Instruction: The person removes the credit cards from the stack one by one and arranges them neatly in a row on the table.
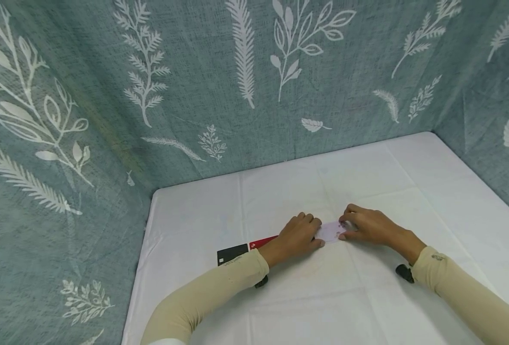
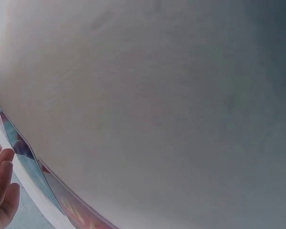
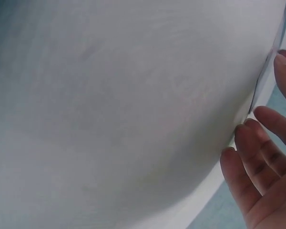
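A pale lilac card point(image 1: 329, 232) lies between both hands over the white cloth. My left hand point(image 1: 299, 234) holds its left end, with the thumb at the near corner and fingertips at the far one. At the right end, my right hand point(image 1: 373, 226) grips it between thumb and index finger, near some dark printed marks. A red card point(image 1: 260, 241) with a small white logo lies left of my left hand, partly hidden by it. Beside that is a black card point(image 1: 232, 253) with a silver chip, its lower part covered by the left sleeve.
White cloth covers the table point(image 1: 280, 306). Green-grey curtains point(image 1: 220, 86) with white leaf prints hang along the back and both sides. Dark wrist cameras sit under each wrist, the right one point(image 1: 404, 273) close above the cloth.
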{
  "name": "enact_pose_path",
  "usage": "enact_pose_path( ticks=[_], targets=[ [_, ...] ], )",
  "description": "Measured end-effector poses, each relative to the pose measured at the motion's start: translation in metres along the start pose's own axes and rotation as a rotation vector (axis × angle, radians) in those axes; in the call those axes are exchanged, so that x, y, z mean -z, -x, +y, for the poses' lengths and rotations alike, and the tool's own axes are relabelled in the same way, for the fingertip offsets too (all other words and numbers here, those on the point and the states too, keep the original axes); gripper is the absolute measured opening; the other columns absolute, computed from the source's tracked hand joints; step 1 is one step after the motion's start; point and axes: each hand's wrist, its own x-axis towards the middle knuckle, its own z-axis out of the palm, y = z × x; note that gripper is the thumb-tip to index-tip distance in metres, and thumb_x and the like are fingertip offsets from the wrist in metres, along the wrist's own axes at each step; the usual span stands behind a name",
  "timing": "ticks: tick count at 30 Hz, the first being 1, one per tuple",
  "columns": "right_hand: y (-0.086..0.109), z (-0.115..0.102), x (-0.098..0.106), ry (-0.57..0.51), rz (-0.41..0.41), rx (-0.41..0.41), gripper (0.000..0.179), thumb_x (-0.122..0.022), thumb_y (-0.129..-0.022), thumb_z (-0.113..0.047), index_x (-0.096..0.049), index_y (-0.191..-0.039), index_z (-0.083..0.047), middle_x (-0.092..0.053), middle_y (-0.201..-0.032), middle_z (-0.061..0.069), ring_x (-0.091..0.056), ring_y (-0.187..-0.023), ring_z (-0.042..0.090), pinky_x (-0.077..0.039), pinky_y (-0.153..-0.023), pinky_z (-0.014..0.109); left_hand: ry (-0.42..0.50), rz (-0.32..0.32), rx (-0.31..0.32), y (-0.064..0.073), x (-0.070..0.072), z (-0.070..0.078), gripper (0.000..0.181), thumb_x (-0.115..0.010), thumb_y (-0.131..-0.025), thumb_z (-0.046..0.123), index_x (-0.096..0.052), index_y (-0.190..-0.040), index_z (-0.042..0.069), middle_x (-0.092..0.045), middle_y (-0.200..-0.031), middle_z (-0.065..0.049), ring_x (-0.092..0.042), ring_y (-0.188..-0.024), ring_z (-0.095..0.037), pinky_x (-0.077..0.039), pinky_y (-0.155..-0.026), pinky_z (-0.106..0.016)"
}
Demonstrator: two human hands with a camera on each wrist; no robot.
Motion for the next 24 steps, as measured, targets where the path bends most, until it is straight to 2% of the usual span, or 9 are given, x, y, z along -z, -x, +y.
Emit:
enact_pose_path(
  ticks=[4,11,16,20,24],
  targets=[
    [0.001,0.004,0.0,0.015,0.008,-0.014,0.041,-0.072,-0.08,-0.042,-0.07,-0.105,-0.01,-0.058,-0.101,-0.001,-0.053,-0.076,0.005,-0.047,-0.065,0.028,0.033,0.029,0.004,0.004,0.001,-0.005,0.052,-0.061,-0.088,0.047,-0.057,-0.125,0.011,-0.06,-0.116,-0.002,-0.052,-0.099,-0.015,-0.044,-0.085,-0.028],
    [0.003,0.011,0.003,0.034,0.081,0.014,0.045,-0.073,-0.079,-0.043,-0.07,-0.108,-0.009,-0.061,-0.102,-0.001,-0.055,-0.078,0.006,-0.048,-0.066,0.028,0.052,0.107,0.022,0.021,0.004,-0.023,0.053,-0.061,-0.088,0.048,-0.058,-0.124,0.009,-0.06,-0.113,-0.003,-0.052,-0.095,-0.015,-0.044,-0.081,-0.029],
    [0.007,0.014,0.008,0.032,0.121,-0.009,0.044,-0.074,-0.08,-0.038,-0.069,-0.11,-0.007,-0.062,-0.104,0.001,-0.058,-0.082,0.01,-0.049,-0.066,0.031,0.094,0.127,0.072,0.039,0.01,-0.039,0.054,-0.058,-0.09,0.048,-0.056,-0.127,0.008,-0.059,-0.118,-0.005,-0.053,-0.103,-0.018,-0.044,-0.087,-0.035],
    [0.015,0.018,0.013,0.047,0.191,-0.053,0.042,-0.073,-0.081,-0.038,-0.068,-0.11,-0.007,-0.063,-0.105,0.003,-0.063,-0.086,0.018,-0.051,-0.066,0.037,0.126,0.185,0.112,0.057,0.015,-0.054,0.054,-0.06,-0.09,0.046,-0.056,-0.126,0.006,-0.059,-0.119,-0.008,-0.053,-0.105,-0.021,-0.044,-0.089,-0.037],
    [0.026,0.022,0.017,0.048,0.225,-0.096,0.042,-0.07,-0.084,-0.039,-0.066,-0.112,-0.008,-0.062,-0.106,0.004,-0.064,-0.087,0.021,-0.051,-0.063,0.039,0.152,0.232,0.202,0.081,0.02,-0.068,0.053,-0.064,-0.087,0.043,-0.057,-0.125,0.007,-0.06,-0.118,-0.008,-0.053,-0.103,-0.021,-0.045,-0.087,-0.037]
  ],
)
